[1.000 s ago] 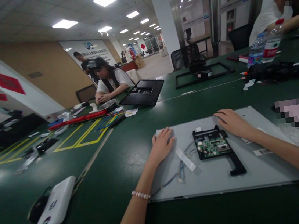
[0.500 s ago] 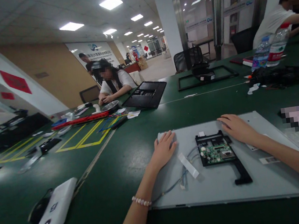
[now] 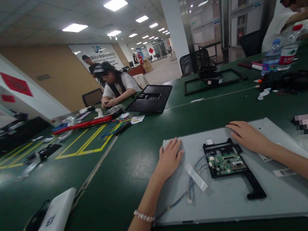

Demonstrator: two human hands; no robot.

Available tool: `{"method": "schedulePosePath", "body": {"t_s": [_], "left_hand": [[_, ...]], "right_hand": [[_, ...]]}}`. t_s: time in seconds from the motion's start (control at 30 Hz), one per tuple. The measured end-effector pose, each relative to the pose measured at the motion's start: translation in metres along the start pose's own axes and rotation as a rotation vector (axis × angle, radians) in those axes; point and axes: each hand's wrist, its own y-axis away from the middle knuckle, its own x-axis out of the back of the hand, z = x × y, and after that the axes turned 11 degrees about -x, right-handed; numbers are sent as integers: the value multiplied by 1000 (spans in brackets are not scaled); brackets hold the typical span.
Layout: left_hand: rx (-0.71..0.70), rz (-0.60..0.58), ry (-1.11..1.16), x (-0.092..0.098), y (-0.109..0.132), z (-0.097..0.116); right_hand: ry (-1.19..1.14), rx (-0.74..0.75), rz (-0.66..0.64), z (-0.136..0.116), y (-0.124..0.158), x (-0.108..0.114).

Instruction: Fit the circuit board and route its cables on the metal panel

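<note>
Touching panel (image 3: pixel 218 204) near far edge, hands (image 3: pixel 171 158) (image 3: pixel 247 137) lie apart

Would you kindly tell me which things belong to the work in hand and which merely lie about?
In hand: flat grey panel; green circuit board; black plastic bracket; thin grey cables.

Apparently lying about: white rectangular device; red-capped clear bottle; black rectangular frame.

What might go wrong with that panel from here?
The cable passes close to the bracelet on the left wrist, so it might snag if that arm lifts. The green circuit board lies uncovered on the panel between the left hand and right hand, so a slip might scrape it.
</note>
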Motion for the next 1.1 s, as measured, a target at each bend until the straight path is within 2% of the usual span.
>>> {"method": "schedulePosePath", "body": {"t_s": [1.1], "left_hand": [[7, -29, 7, 10, 2, 6]], "right_hand": [[-22, 2, 19, -2, 0, 0]]}}
